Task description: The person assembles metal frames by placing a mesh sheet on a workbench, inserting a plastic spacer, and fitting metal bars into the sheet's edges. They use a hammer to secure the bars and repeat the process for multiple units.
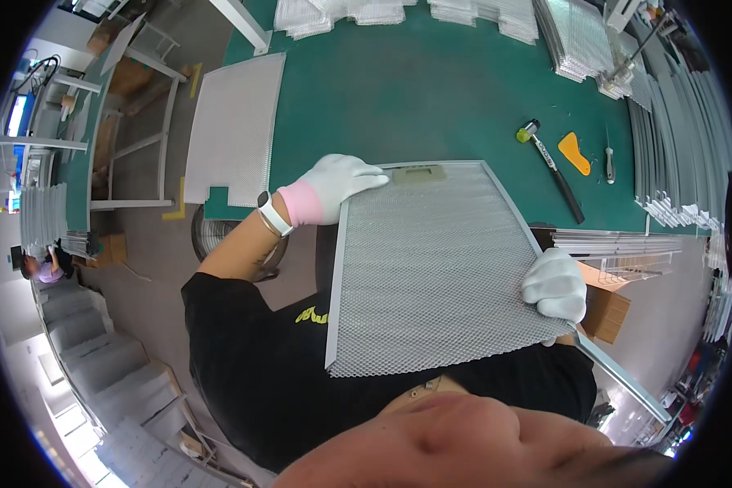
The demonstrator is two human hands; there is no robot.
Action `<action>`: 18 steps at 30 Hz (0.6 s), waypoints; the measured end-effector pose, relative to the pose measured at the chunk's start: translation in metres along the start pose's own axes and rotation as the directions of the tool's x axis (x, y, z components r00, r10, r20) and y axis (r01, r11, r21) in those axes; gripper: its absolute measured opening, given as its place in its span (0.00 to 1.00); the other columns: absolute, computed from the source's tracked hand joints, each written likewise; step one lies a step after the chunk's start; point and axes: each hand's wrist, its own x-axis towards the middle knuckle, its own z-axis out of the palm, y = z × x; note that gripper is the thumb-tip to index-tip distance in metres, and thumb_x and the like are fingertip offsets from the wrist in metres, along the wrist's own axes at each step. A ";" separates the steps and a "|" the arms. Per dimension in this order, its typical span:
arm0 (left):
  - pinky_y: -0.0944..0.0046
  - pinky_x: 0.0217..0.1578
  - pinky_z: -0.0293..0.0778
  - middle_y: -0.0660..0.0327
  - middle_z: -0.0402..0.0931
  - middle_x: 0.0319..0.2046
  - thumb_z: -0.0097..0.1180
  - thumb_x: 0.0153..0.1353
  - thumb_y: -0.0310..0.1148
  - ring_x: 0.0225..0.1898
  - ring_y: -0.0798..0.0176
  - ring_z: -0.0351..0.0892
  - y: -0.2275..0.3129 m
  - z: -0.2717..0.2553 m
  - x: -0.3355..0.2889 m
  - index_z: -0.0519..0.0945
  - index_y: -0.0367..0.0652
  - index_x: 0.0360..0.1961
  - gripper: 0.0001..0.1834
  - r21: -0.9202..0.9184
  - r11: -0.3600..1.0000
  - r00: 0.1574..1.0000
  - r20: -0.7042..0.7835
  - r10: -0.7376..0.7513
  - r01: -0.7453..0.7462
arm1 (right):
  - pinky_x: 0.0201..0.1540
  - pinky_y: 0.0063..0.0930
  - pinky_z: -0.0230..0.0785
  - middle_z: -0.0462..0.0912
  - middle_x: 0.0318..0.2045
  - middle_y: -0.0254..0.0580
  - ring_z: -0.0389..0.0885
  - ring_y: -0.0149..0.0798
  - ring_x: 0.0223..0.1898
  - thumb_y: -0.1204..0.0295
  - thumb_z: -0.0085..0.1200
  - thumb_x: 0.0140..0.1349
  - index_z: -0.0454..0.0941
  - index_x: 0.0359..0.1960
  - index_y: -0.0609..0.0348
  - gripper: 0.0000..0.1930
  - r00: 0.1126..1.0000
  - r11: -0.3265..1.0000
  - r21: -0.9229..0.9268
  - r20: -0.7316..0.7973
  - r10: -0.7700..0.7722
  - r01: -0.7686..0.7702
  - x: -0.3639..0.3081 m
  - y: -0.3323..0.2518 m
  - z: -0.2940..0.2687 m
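A silvery mesh filter panel [431, 268] is held tilted up in front of my body, its far part by the green table's front edge. Thin metal frame strips line its left, far and right sides; the near mesh edge is bare. A greenish rectangular plate [419, 174] sits at its far edge. My left hand [338, 185], in a white glove with a pink cuff, grips the far left corner. My right hand [555, 285], also gloved, is closed around the right edge. A metal strip [622, 376] sticks out below it; whether it joins the frame is hidden.
On the green table [382, 89] lie a rubber mallet [553, 171], a yellow scraper [574, 153] and a screwdriver [610, 163]. Mesh stacks [573, 37] stand at the back, frame strips [679, 146] at right. A pale sheet [234, 130] overhangs the left edge. A person [49, 267] is far left.
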 end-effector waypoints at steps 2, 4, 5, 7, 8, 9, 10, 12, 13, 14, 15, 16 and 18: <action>0.52 0.50 0.73 0.56 0.80 0.44 0.62 0.54 0.30 0.47 0.51 0.79 -0.009 -0.004 -0.003 0.81 0.43 0.48 0.19 0.034 0.998 0.999 -0.002 -0.046 0.046 | 0.11 0.25 0.57 0.72 0.17 0.43 0.70 0.35 0.12 0.52 0.61 0.59 0.57 0.11 0.54 0.31 0.991 0.998 0.032 0.121 0.056 -0.060 0.009 -0.002 -0.009; 0.51 0.46 0.73 0.57 0.79 0.32 0.62 0.51 0.28 0.42 0.50 0.78 -0.005 -0.016 -0.005 0.82 0.41 0.39 0.12 0.062 0.991 0.992 -0.040 -0.116 0.118 | 0.11 0.25 0.56 0.72 0.17 0.42 0.71 0.37 0.12 0.51 0.61 0.61 0.57 0.11 0.55 0.32 0.973 0.991 0.053 0.206 0.107 -0.120 0.020 -0.002 -0.017; 0.51 0.45 0.74 0.56 0.79 0.33 0.62 0.53 0.28 0.42 0.49 0.78 0.002 -0.028 -0.003 0.82 0.41 0.39 0.11 -0.039 0.997 0.998 -0.025 -0.064 0.063 | 0.12 0.26 0.58 0.73 0.18 0.42 0.72 0.37 0.13 0.50 0.61 0.62 0.60 0.13 0.56 0.30 0.961 0.986 0.039 0.233 0.147 -0.161 0.024 -0.001 -0.025; 0.51 0.44 0.74 0.55 0.80 0.35 0.61 0.56 0.28 0.42 0.48 0.79 0.021 -0.057 0.002 0.81 0.40 0.38 0.08 -0.239 0.970 0.999 0.000 0.040 -0.039 | 0.18 0.30 0.64 0.76 0.21 0.41 0.77 0.39 0.18 0.50 0.60 0.64 0.69 0.23 0.59 0.25 0.984 0.981 -0.084 0.009 0.176 -0.175 0.019 0.001 -0.024; 0.50 0.41 0.75 0.54 0.80 0.36 0.60 0.60 0.30 0.40 0.47 0.79 0.041 -0.070 0.006 0.81 0.39 0.36 0.06 -0.340 0.914 0.971 -0.162 0.175 -0.221 | 0.22 0.33 0.68 0.78 0.23 0.40 0.80 0.39 0.21 0.51 0.59 0.66 0.75 0.30 0.60 0.22 0.959 0.963 -0.182 -0.237 0.155 -0.201 0.012 0.004 -0.014; 0.50 0.39 0.76 0.54 0.80 0.37 0.59 0.63 0.32 0.38 0.46 0.80 0.060 -0.083 0.011 0.80 0.38 0.34 0.07 -0.408 0.813 0.896 -0.338 0.288 -0.415 | 0.27 0.37 0.71 0.80 0.26 0.38 0.82 0.40 0.25 0.55 0.59 0.68 0.77 0.39 0.55 0.16 0.948 0.934 -0.214 -0.204 0.244 -0.286 0.033 0.003 -0.020; 0.51 0.35 0.75 0.54 0.79 0.33 0.59 0.64 0.33 0.34 0.48 0.79 0.068 -0.091 0.014 0.79 0.38 0.33 0.08 -0.385 0.787 0.843 -0.450 0.295 -0.481 | 0.27 0.36 0.71 0.80 0.25 0.39 0.82 0.43 0.24 0.59 0.57 0.69 0.77 0.34 0.58 0.14 0.940 0.936 -0.223 -0.269 0.210 -0.273 0.037 0.013 -0.023; 0.54 0.28 0.73 0.55 0.77 0.25 0.57 0.67 0.34 0.25 0.53 0.77 0.085 -0.102 0.019 0.77 0.37 0.30 0.11 -0.296 0.752 0.696 -0.658 0.287 -0.589 | 0.29 0.35 0.70 0.81 0.25 0.43 0.79 0.42 0.24 0.62 0.57 0.69 0.77 0.31 0.63 0.15 0.898 0.893 -0.229 -0.313 0.310 -0.388 0.049 0.032 -0.035; 0.56 0.26 0.72 0.56 0.76 0.22 0.58 0.66 0.34 0.22 0.54 0.75 0.084 -0.102 0.020 0.77 0.37 0.29 0.12 -0.233 0.814 0.642 -0.737 0.209 -0.533 | 0.29 0.34 0.70 0.81 0.25 0.46 0.77 0.41 0.25 0.63 0.57 0.69 0.77 0.31 0.65 0.16 0.864 0.854 -0.242 -0.345 0.367 -0.460 0.053 0.041 -0.042; 0.59 0.23 0.69 0.56 0.76 0.21 0.61 0.66 0.35 0.20 0.56 0.74 0.078 -0.093 0.031 0.77 0.35 0.28 0.14 -0.207 0.851 0.505 -0.859 0.078 -0.484 | 0.30 0.34 0.70 0.81 0.25 0.47 0.78 0.41 0.26 0.63 0.57 0.69 0.78 0.32 0.66 0.16 0.852 0.879 -0.173 -0.387 0.353 -0.443 0.061 0.050 -0.042; 0.59 0.23 0.68 0.56 0.77 0.22 0.62 0.66 0.36 0.21 0.57 0.74 0.075 -0.094 0.038 0.78 0.34 0.28 0.15 -0.237 0.865 0.434 -0.901 -0.025 -0.442 | 0.30 0.34 0.70 0.82 0.26 0.48 0.78 0.40 0.27 0.63 0.57 0.69 0.79 0.33 0.66 0.16 0.836 0.900 -0.106 -0.430 0.341 -0.422 0.067 0.055 -0.040; 0.59 0.24 0.69 0.55 0.77 0.23 0.62 0.66 0.35 0.22 0.57 0.75 0.067 -0.095 0.034 0.79 0.34 0.29 0.14 -0.272 0.855 0.409 -0.909 -0.078 -0.442 | 0.31 0.33 0.71 0.83 0.28 0.50 0.78 0.40 0.28 0.63 0.58 0.68 0.79 0.36 0.66 0.15 0.865 0.927 -0.066 -0.391 0.316 -0.369 0.069 0.059 -0.037; 0.59 0.26 0.70 0.54 0.77 0.24 0.62 0.66 0.35 0.23 0.56 0.76 0.057 -0.095 0.033 0.79 0.33 0.31 0.14 -0.291 0.855 0.373 -0.919 -0.125 -0.429 | 0.31 0.31 0.70 0.82 0.28 0.50 0.78 0.41 0.28 0.62 0.59 0.68 0.79 0.38 0.66 0.16 0.901 0.944 -0.087 -0.336 0.274 -0.319 0.078 0.059 -0.031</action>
